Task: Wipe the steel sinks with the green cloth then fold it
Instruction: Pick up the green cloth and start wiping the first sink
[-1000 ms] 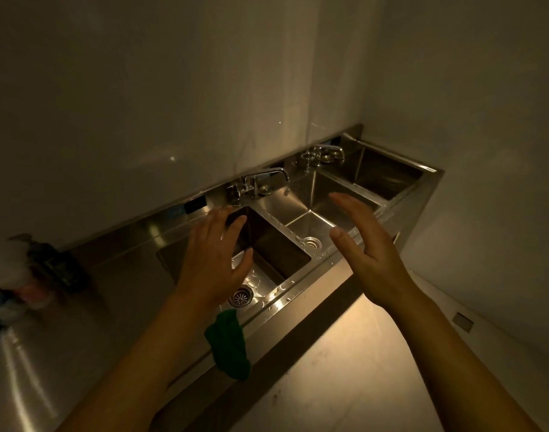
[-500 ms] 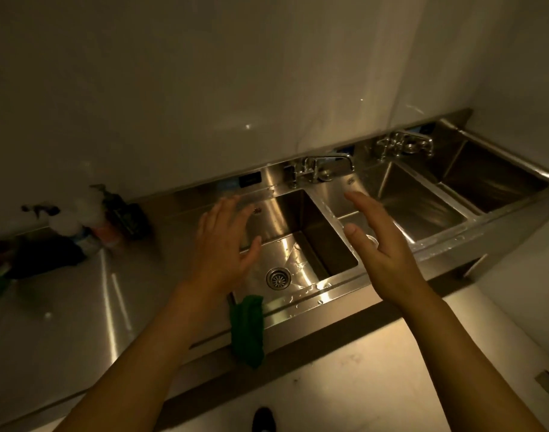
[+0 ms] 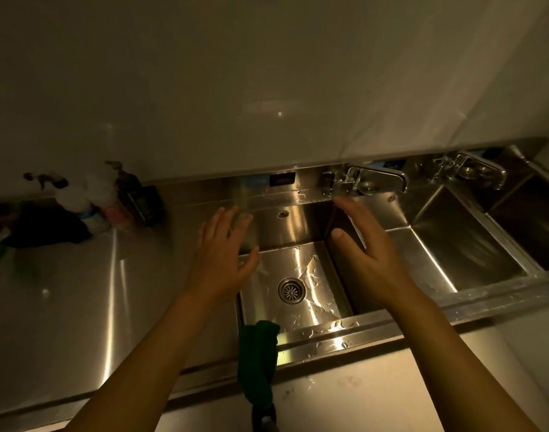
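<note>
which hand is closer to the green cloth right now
Left. The left hand hovers open, just up and left of the green cloth draped over the sink rim. The right hand is farther off, up and to the cloth's right.

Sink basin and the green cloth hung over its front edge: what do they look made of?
The sink basin looks like stainless steel with a brushed finish: grey metal, streaked highlights, and water drops beading on it. The green cloth looks like soft fabric, matte, perhaps microfibre: it drapes limply in folds over the edge with no shine. The exact fibre cannot be told.
</note>
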`<act>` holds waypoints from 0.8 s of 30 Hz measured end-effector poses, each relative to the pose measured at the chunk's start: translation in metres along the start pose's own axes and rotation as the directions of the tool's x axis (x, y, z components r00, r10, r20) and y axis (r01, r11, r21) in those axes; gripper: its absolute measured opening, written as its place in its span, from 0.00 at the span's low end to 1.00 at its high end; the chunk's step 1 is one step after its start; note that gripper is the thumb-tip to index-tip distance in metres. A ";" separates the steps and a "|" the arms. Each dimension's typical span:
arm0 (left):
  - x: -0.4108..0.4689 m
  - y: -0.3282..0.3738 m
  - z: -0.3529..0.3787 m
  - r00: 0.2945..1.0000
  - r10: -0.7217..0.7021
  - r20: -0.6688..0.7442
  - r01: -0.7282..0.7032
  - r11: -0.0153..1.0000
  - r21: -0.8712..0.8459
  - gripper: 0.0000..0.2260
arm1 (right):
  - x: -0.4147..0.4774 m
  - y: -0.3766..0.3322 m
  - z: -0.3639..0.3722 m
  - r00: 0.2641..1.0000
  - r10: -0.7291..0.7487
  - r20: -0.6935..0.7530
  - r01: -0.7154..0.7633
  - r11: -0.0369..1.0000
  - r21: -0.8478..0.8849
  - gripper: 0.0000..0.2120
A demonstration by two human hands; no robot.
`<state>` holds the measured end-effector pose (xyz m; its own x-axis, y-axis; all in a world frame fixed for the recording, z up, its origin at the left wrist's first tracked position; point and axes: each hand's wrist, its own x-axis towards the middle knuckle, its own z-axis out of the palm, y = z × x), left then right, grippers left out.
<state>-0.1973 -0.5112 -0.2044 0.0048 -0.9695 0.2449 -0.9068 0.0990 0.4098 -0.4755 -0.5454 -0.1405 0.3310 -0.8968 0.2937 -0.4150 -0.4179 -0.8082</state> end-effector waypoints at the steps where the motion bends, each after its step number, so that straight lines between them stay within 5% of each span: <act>1: 0.005 -0.006 0.003 1.000 -0.005 -0.003 0.005 1.000 -0.002 0.31 | 0.009 0.004 0.003 1.000 0.014 0.006 -0.014 1.000 -0.002 0.26; 12: 0.015 -0.051 0.021 0.987 -0.149 0.066 0.152 0.988 -0.042 0.32 | 0.060 0.026 0.042 0.991 0.053 0.120 -0.047 0.997 -0.059 0.26; 24: -0.009 -0.058 0.023 0.956 -0.292 -0.025 0.291 0.956 -0.039 0.30 | 0.084 0.042 0.060 0.965 0.018 0.263 -0.021 1.000 0.009 0.27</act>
<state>-0.1541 -0.5130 -0.2510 0.2802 -0.9502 0.1367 -0.8489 -0.1788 0.4973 -0.4146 -0.6293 -0.1808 0.5348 -0.8342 0.1347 -0.4144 -0.3979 -0.8185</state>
